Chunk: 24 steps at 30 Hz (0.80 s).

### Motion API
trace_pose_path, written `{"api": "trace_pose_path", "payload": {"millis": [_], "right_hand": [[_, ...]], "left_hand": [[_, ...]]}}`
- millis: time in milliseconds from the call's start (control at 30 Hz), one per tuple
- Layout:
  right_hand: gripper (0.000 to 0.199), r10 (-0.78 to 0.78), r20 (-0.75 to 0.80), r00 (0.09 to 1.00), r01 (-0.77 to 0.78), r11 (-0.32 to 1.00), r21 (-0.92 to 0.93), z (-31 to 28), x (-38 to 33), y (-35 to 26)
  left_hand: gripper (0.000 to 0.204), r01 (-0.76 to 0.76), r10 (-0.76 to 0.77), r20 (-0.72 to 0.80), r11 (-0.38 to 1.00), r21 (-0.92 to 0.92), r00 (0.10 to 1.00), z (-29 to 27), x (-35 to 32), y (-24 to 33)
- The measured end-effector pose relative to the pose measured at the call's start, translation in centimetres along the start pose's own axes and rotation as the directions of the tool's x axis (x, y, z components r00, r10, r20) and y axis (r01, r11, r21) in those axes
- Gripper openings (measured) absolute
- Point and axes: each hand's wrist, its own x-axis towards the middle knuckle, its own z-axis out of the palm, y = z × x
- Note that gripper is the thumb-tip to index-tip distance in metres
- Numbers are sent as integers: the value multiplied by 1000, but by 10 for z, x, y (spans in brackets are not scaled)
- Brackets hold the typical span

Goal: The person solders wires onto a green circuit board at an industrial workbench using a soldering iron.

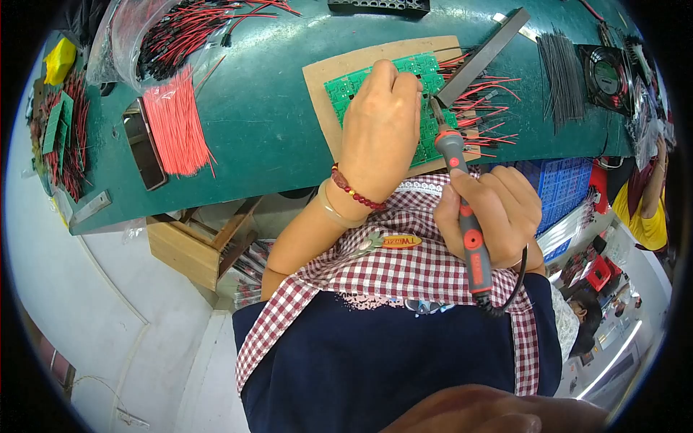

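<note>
Far left: a yellow object (pixel 59 59) lies at the bench corner, with small green boards and red wires (pixel 61 137) below it.
Plastic bag: a clear bag of red and black wires (pixel 180 32) sits at the top left of the green bench (pixel 267 123).
Pink wires: a bundle of cut pink wires (pixel 175 123) lies fanned out below the bag, just beside a dark flat phone-like object (pixel 144 148).
Wooden box: a wooden box (pixel 195 249) stands under the bench edge.
Cardboard: a brown cardboard sheet (pixel 317 79) lies on the bench under the circuit board.
Circuit board: the green circuit board (pixel 426 130) rests on the cardboard at the middle of the bench, partly hidden under the left hand, with red and black wire leads sticking out on its right side.
Left hand: the left hand (pixel 379 123) lies palm down on the board, fingers curled and pressing on it; a red bead bracelet (pixel 354 191) is on the wrist. Whether anything is pinched under the fingertips cannot be told.
Soldering iron: the grey and red soldering iron (pixel 462 209) slants up to the board, its tip near the board's right part.
Right hand: the right hand (pixel 494 213) is closed firmly around the iron's handle.
Metal bar: a grey metal bar (pixel 484 54) lies diagonally across the wire leads.
Black wires: a bunch of thin dark wires (pixel 561 76) lies to the right, beside a small fan (pixel 606 76).
Far right: another person in a yellow top (pixel 646 216) stands beyond a blue crate (pixel 563 191).
</note>
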Motion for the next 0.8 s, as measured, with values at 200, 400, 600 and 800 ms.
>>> {"api": "trace_pose_path", "payload": {"millis": [200,400,600,800], "right_hand": [[21,38,11,999,-38,999,18,-3,-3,2],[22,62,16,998,-62,997,35,-1,-3,3],[22,45,18,999,-46,997,55,-4,-4,4],[20,-8,-63,998,12,998,62,-12,-12,6]], "left_hand": [[6,-8,8,10,999,31,1000,-1,1,1],[7,-11,11,-1,999,45,1000,1,1,2],[8,-15,10,38,994,110,999,-1,1,4],[11,36,-39,57,998,56,998,-8,-5,6]]}}
